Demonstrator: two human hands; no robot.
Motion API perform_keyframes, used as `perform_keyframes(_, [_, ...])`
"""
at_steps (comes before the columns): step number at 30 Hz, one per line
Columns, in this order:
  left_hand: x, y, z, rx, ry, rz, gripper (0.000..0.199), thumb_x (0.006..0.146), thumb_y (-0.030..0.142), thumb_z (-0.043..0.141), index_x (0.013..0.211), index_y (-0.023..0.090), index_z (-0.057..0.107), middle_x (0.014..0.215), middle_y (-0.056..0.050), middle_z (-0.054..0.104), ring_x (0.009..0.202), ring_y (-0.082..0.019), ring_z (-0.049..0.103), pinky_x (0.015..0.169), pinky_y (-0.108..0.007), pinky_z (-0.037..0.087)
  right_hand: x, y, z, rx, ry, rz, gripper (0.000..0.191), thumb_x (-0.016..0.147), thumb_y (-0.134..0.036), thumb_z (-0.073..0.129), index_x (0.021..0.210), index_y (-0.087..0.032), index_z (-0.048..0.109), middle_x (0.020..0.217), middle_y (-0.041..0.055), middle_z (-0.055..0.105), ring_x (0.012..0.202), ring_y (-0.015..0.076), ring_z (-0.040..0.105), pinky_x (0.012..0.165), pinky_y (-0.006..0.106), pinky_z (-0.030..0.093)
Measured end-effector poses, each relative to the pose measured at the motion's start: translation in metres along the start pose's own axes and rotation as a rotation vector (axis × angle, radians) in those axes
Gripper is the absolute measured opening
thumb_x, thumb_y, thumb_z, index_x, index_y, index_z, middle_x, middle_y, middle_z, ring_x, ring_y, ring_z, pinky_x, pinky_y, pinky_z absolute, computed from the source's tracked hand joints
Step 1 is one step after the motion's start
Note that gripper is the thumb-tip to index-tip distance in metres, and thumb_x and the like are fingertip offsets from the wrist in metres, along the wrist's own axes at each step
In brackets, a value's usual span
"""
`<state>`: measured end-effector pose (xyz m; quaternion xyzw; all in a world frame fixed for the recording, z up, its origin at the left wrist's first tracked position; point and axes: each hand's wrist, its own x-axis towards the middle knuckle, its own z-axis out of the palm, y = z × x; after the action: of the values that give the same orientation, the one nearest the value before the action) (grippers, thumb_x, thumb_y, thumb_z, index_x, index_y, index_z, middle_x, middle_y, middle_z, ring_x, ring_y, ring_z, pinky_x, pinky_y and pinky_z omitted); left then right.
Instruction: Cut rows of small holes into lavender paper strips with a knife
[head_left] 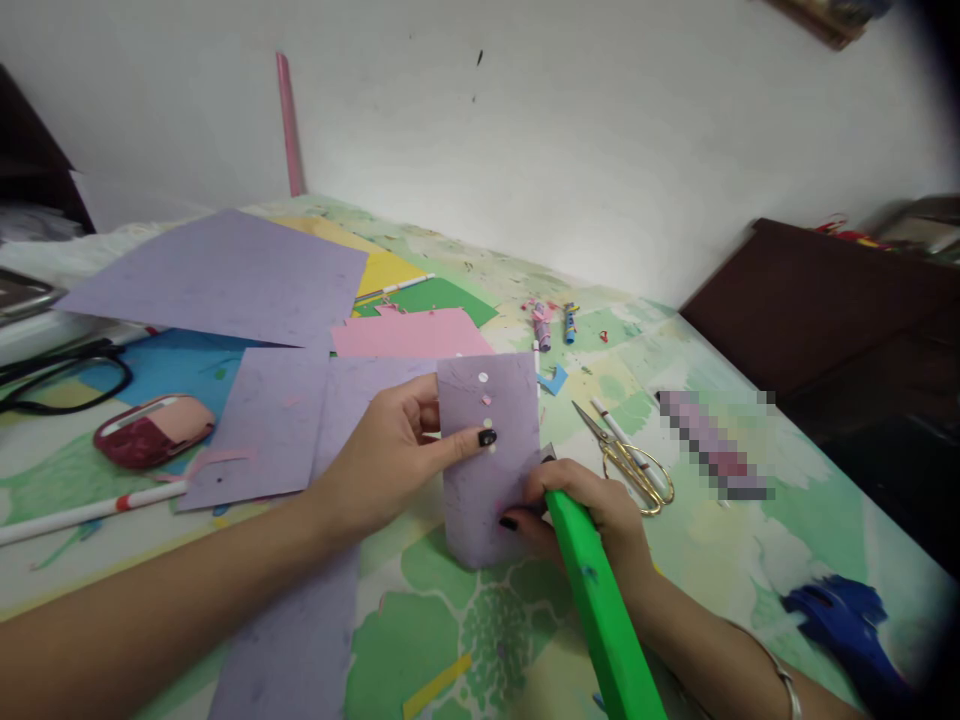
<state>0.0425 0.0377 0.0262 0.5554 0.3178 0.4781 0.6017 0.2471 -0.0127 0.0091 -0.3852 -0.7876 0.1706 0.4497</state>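
Observation:
A folded purple paper piece [491, 490] with small white and pink dots stands upright between my hands. My left hand [397, 450] pinches its left side, the thumb flat on its front. At its lower right edge, my right hand [592, 520] is closed on a bright green stapler-like tool [600, 600], and its fingers also touch the paper; the tool's tip is partly hidden behind the fingers. Gold-handled scissors [634, 465] lie right of my right hand.
Purple sheets [225, 275], a pink sheet [412, 333] and a maroon case [154, 430] lie at the left. Small rolled papers [541, 325] sit farther back. A dark blue object [844, 620] is at the right. A wall [525, 150] stands behind the table.

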Motion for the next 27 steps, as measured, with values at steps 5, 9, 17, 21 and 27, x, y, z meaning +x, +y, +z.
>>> perform_keyframes(5, [-0.001,-0.005,0.000,0.048,-0.039,-0.009,0.030,0.078,0.036,0.080,0.102,0.019,0.071,0.093,-0.005,0.080,0.081,-0.020,0.074,0.069,-0.027,0.061,0.001,0.000,-0.001,-0.002,0.000,0.012,0.020,0.079,-0.011,0.077,0.079,-0.021,0.060,0.067,-0.0050,0.066,0.052,0.0076,0.058,0.049,0.016,0.046])
perform_keyframes(9, [0.000,-0.006,-0.001,0.119,-0.075,-0.035,0.026,0.071,0.035,0.083,0.091,0.019,0.078,0.090,-0.008,0.079,0.080,-0.025,0.073,0.070,-0.036,0.060,0.001,0.009,-0.003,0.004,0.052,0.060,0.013,0.084,-0.021,0.073,0.081,-0.022,0.060,0.069,-0.0031,0.066,0.053,0.0093,0.058,0.049,0.019,0.046])
perform_keyframes(17, [-0.001,0.020,-0.024,0.436,0.225,0.346,0.008,0.071,0.037,0.082,0.078,0.034,0.082,0.063,0.001,0.055,0.060,-0.013,0.049,0.054,-0.026,0.039,0.013,0.028,-0.023,-0.489,-0.238,0.419,0.025,0.081,-0.010,0.055,0.103,-0.021,0.057,0.066,-0.0018,0.065,0.062,0.0176,0.062,0.059,0.027,0.038])
perform_keyframes(21, [-0.004,0.019,-0.025,0.567,0.177,0.513,0.013,0.080,0.029,0.075,0.088,0.037,0.081,0.057,0.002,0.060,0.058,-0.014,0.053,0.053,-0.026,0.041,0.022,0.022,-0.032,-0.613,-0.345,0.480,0.047,0.083,-0.008,0.047,0.127,-0.022,0.055,0.060,-0.0036,0.059,0.057,0.0178,0.055,0.057,0.027,0.028])
perform_keyframes(27, [-0.007,0.015,-0.021,0.560,0.116,0.478,0.029,0.083,0.021,0.069,0.103,0.039,0.078,0.100,0.004,0.080,0.084,-0.017,0.075,0.075,-0.027,0.061,0.030,0.026,-0.072,-0.933,-0.433,0.763,0.010,0.083,-0.021,0.055,0.091,-0.019,0.062,0.078,0.0069,0.068,0.069,0.0215,0.058,0.056,0.028,0.028])
